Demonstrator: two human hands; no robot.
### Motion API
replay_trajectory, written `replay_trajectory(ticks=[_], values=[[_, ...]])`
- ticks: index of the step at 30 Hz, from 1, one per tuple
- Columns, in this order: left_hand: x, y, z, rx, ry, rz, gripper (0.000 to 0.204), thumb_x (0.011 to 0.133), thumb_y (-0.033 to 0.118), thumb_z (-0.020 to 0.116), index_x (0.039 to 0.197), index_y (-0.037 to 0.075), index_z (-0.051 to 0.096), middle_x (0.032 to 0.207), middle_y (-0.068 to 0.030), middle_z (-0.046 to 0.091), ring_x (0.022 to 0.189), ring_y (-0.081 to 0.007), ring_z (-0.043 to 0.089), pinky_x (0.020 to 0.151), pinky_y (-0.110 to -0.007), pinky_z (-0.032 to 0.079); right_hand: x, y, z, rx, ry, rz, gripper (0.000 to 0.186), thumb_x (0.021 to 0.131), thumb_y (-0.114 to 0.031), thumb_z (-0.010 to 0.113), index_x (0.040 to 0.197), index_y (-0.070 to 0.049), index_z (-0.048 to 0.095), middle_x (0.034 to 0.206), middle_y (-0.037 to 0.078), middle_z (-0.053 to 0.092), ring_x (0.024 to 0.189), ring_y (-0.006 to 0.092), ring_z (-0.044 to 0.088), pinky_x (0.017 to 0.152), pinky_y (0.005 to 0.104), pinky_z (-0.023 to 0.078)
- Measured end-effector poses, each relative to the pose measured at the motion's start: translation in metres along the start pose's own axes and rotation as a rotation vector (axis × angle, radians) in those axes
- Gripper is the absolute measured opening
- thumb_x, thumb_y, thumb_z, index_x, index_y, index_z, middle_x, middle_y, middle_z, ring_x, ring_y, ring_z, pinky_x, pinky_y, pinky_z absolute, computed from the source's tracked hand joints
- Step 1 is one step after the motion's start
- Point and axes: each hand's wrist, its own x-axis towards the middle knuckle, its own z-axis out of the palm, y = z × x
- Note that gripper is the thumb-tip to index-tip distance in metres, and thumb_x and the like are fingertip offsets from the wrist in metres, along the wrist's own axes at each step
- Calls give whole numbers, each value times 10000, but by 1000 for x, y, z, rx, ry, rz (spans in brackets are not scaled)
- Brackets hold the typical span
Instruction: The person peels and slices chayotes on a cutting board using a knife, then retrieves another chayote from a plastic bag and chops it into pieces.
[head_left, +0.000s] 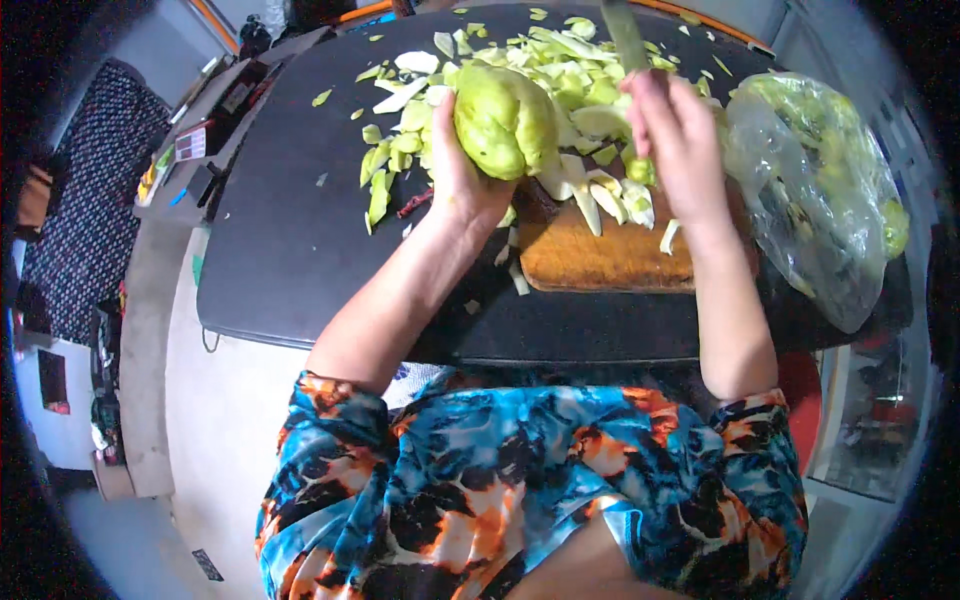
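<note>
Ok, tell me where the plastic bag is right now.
In the head view, the bag lies at the right side of the black table, just right of the board and the right hand.

1. Bright light falls on the vegetable (pixel 505 120); the picture's corners are black.
2. White glare streaks the bag (pixel 815 205).
3. The knife (pixel 625 38) looks blurred.
4. Fisheye distortion bows the edges of the table (pixel 290 235).

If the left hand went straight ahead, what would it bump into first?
Beyond the green fruit it holds, the left hand would probably meet the pile of cut pieces, though it might pass above them; depth is unclear.
</note>
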Motion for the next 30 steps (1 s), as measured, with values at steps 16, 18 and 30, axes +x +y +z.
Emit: replay_trajectory(ticks=[16,18,30], values=[[-27,3,-4,406,-321,161,548,836,325,651,1264,84,407,1178,-105,546,1027,-209,572,785,-346,518,-16,5,2,20,79,34,386,832,-348,681,963,3,592,792,6,610,637,67,527,587,224,441],[-31,1,0,649,-264,184,602,759,209,755,1221,111,381,1058,-115,562,872,-170,598,599,-262,533,-8,4,-8,-37,178,60,384,846,-397,648,952,-30,610,712,-49,557,505,16,418,446,193,348],[-35,-14,6,473,-572,39,748,742,242,764,1320,-2,356,1234,-128,526,1135,-227,515,984,-364,402,-12,5,-4,163,13,97,487,934,-434,479,1117,4,589,1090,71,612,984,127,550,899,279,414]])
